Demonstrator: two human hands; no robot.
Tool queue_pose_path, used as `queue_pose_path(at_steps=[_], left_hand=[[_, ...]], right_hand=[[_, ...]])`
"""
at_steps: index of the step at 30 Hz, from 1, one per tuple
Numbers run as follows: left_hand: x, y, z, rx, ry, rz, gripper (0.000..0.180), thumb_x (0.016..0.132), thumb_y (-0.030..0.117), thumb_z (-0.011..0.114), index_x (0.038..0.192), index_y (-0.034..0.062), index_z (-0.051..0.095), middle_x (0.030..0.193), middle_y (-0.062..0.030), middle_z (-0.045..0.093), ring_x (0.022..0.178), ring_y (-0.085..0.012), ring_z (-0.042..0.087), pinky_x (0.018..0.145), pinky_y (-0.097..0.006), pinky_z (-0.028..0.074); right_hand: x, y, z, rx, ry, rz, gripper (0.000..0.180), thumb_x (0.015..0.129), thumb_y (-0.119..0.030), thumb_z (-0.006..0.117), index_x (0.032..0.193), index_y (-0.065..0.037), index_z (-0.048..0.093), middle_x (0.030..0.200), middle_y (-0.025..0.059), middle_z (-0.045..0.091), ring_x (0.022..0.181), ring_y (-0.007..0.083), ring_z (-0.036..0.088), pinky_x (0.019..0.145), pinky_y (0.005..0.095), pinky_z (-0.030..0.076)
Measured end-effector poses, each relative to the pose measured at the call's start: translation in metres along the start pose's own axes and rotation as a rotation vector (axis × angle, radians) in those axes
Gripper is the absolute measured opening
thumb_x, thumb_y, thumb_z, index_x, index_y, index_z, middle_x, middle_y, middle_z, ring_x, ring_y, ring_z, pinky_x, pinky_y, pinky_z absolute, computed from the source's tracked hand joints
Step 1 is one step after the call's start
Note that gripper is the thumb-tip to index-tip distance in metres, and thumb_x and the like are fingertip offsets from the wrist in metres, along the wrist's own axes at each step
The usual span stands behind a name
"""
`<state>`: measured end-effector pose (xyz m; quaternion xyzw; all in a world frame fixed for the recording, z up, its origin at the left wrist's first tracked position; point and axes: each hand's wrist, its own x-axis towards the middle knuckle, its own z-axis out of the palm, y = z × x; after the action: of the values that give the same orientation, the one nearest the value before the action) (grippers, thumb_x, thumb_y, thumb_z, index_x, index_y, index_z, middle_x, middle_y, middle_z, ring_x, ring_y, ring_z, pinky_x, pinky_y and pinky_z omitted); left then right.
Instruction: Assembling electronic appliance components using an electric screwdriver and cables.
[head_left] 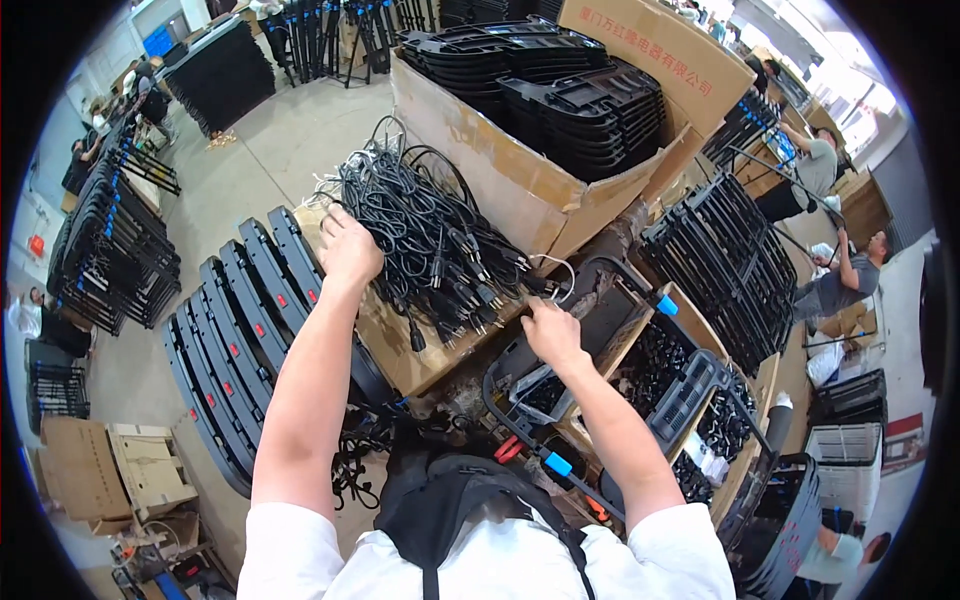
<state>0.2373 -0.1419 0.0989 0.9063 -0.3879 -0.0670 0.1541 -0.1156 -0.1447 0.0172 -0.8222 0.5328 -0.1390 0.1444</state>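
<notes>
A tangled heap of black power cords (pixel 410 215) with plugs lies on a flattened brown cardboard surface (pixel 430 365) in front of me. At the heap's left edge, my left hand (pixel 348 250) has its fingers curled in on the cords, where thin white wire ends show. By the plug ends on the right, my right hand (pixel 553 332) is closed, its fingertips pinching a cord. A pale loop of wire (pixel 568 280) curves just above that hand. What lies under the fingers of each hand is partly hidden.
A large open carton (pixel 480 150) of stacked black plastic covers (pixel 590 110) stands beyond the cords. Curved black panels (pixel 240 300) line up at left. Wooden bins (pixel 650 370) of small black parts and a black tubular frame (pixel 490 385) sit at right. Other people work farther off.
</notes>
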Motion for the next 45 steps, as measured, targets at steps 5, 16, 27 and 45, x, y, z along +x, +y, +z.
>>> queue_pose_path(at_steps=[5,16,27,45], left_hand=[[-0.041,0.056,-0.010,0.033,0.012,0.908,0.080,0.082,0.005,0.063,0.160,0.0128,0.045,0.170,-0.0143,0.039,0.160,-0.0334,0.031,0.129,-0.058,0.026],[-0.064,0.068,0.033,0.249,-0.192,1.078,0.086,0.093,0.060,0.067,0.163,0.0178,0.043,0.174,-0.0061,0.033,0.165,-0.0239,0.015,0.129,-0.070,0.011],[-0.061,0.062,0.033,0.220,-0.172,0.975,0.099,0.089,0.064,0.070,0.168,0.0176,0.033,0.176,-0.0067,0.026,0.166,-0.0240,0.011,0.127,-0.071,0.013],[-0.257,0.139,-0.003,-0.906,-1.130,1.412,0.094,0.079,0.011,0.072,0.161,-0.0032,0.029,0.157,-0.0274,0.044,0.152,-0.0372,0.039,0.127,-0.045,0.033]], right_hand=[[0.003,0.000,0.022,-0.012,0.242,-0.053,0.035,0.091,-0.015,0.072,0.123,-0.007,0.062,0.117,0.0169,0.061,0.090,0.0424,0.072,0.079,0.0533,0.061],[-0.017,-0.017,-0.044,-0.050,0.059,-0.222,0.015,0.102,-0.021,0.060,0.102,-0.006,0.061,0.077,0.0205,0.073,0.075,0.0404,0.074,0.066,0.0527,0.059],[-0.122,-0.040,-0.295,-0.044,0.015,-0.294,0.010,0.094,-0.011,0.067,0.089,-0.002,0.066,0.072,0.0155,0.063,0.060,0.0331,0.065,0.057,0.0402,0.050],[-0.219,-0.057,-0.425,-0.448,0.596,-0.228,0.018,0.102,-0.007,0.051,0.111,0.004,0.062,0.104,0.0106,0.065,0.093,0.0154,0.055,0.101,0.0362,0.043]])
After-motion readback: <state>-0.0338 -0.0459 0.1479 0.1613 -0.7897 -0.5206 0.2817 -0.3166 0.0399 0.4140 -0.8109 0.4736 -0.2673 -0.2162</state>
